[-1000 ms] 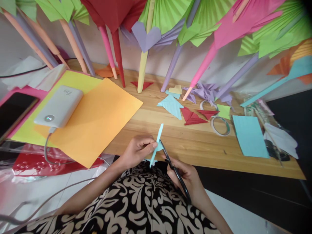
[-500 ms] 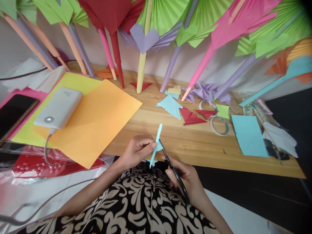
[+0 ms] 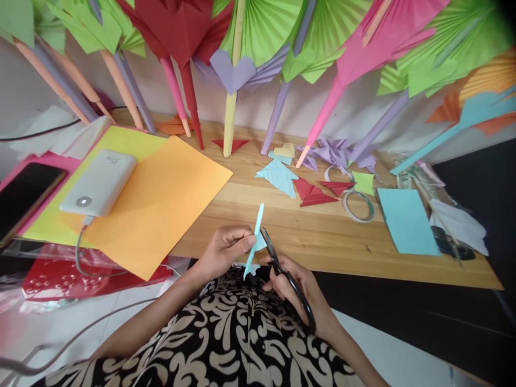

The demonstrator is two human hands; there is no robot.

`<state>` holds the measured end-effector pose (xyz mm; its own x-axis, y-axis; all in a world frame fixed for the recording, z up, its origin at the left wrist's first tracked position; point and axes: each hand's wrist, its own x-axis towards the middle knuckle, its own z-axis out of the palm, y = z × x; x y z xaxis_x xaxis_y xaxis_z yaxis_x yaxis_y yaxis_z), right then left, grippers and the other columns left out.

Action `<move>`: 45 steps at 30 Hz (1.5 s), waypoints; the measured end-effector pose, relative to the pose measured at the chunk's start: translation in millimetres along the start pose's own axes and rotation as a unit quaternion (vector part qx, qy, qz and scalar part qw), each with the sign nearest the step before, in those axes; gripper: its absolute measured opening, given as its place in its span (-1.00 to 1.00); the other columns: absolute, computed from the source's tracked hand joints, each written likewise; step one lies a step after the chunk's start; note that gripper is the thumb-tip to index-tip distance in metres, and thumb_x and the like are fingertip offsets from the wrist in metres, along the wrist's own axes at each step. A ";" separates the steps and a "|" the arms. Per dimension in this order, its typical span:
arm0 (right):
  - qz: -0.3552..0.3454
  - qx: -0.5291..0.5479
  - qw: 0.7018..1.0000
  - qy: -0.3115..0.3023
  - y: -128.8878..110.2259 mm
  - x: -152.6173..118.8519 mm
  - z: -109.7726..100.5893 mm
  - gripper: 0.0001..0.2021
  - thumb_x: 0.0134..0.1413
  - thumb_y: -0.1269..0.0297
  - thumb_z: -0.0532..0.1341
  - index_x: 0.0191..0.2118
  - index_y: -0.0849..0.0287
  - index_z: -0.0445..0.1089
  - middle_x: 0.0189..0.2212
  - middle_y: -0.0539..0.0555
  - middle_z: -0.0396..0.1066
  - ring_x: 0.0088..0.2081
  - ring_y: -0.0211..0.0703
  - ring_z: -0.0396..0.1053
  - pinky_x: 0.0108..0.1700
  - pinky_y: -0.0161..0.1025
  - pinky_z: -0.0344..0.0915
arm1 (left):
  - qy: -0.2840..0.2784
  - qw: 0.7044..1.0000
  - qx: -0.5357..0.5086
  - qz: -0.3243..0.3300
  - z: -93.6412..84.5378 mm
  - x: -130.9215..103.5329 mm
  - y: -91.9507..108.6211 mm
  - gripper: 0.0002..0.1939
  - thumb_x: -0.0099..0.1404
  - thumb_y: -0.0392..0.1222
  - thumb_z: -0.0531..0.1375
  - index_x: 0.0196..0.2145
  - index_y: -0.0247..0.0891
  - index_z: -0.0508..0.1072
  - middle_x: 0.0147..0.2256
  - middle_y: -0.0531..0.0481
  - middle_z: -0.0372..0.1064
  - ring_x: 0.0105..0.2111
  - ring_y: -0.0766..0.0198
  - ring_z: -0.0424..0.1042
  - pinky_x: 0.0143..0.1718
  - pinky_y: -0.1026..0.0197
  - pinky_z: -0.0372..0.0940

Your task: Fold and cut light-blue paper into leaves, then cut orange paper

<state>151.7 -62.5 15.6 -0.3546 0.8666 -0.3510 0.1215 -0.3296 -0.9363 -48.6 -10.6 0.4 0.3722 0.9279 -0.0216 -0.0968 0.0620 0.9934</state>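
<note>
Between the thumb and fingers of my left hand (image 3: 229,250) is a narrow folded strip of light blue paper (image 3: 259,215), held upright at a slant near the table's front edge. A small flap of the same blue juts out on its right side. My right hand (image 3: 296,285) is closed around the handles of black scissors (image 3: 276,260). Their blades point up and left, with the tips right beside the blue flap. Whether the blades touch the paper I cannot tell. Pale blue scraps show below my left hand, over the patterned black clothing.
Orange paper (image 3: 161,199), a white power bank (image 3: 99,183) and a phone (image 3: 30,196) lie left on the wooden table (image 3: 322,242). Red scraps (image 3: 314,193), tape rolls (image 3: 358,207) and a blue sheet (image 3: 409,220) lie right. Paper fans on sticks (image 3: 320,123) lean along the wall.
The scissors have drawn back slightly from the blue paper's flap and their blades look more parted. My left hand keeps its pinch on the strip. The whole view has shifted a little.
</note>
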 end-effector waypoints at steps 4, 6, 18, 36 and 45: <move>-0.001 0.002 1.000 0.006 3.0 -1.3 -1.0 -0.46 0.15 -0.20 0.16 -0.01 0.19 0.41 -0.50 -0.06 0.25 -0.51 -0.30 0.27 -0.25 -0.19 0.43 | 0.006 1.000 -0.007 -0.004 2.2 -0.3 0.0 -0.57 0.37 -0.01 0.13 -0.57 -0.28 0.20 -0.55 0.13 -0.01 -0.52 0.41 0.00 -0.48 0.32 -0.04; 0.004 -0.006 1.000 0.015 4.3 -3.0 -2.4 -0.45 0.16 -0.19 0.15 0.01 0.20 0.39 -0.54 -0.07 0.24 -0.48 -0.25 0.33 -0.25 -0.18 0.41 | 0.007 1.000 -0.006 -0.007 3.5 -0.7 0.4 -0.55 0.36 0.01 0.14 -0.58 -0.28 0.18 -0.56 0.14 -0.02 -0.52 0.41 -0.01 -0.48 0.32 -0.05; -0.069 0.021 0.984 0.162 -29.0 13.6 -8.9 -0.54 -0.02 0.10 0.37 -0.02 0.06 0.28 -0.30 -0.01 0.45 -0.54 -0.33 0.35 -0.48 -0.32 0.34 | -0.034 0.996 -0.035 -0.075 16.2 -10.8 9.1 -0.49 0.29 0.15 0.18 -0.59 -0.30 0.23 -0.57 0.12 0.05 -0.53 0.42 0.03 -0.49 0.33 -0.03; -0.103 0.011 0.990 0.098 -37.2 14.7 1.8 -0.61 0.01 0.14 0.32 -0.04 0.10 0.28 -0.46 -0.08 0.36 -0.55 -0.33 0.30 -0.51 -0.35 0.29 | -0.048 0.986 -0.109 -0.117 24.2 -23.1 -0.4 -0.58 0.29 0.10 0.21 -0.50 -0.34 0.40 -0.56 0.08 0.17 -0.54 0.41 0.10 -0.52 0.35 0.04; -0.104 0.018 0.985 0.136 -35.5 18.1 10.1 -0.61 -0.05 0.20 0.33 -0.06 0.08 0.32 -0.47 -0.09 0.34 -0.54 -0.33 0.29 -0.50 -0.36 0.29 | -0.051 0.984 -0.117 -0.127 20.1 -22.9 -4.1 -0.52 0.27 0.15 0.21 -0.56 -0.30 0.28 -0.56 0.09 0.12 -0.53 0.40 0.09 -0.51 0.34 0.05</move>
<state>131.7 -39.0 42.5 -0.1072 0.9833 -0.1470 0.0373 -0.1438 -0.9889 -38.1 -39.4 -0.9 0.5021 0.8300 -0.2429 -0.1938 0.3818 0.9037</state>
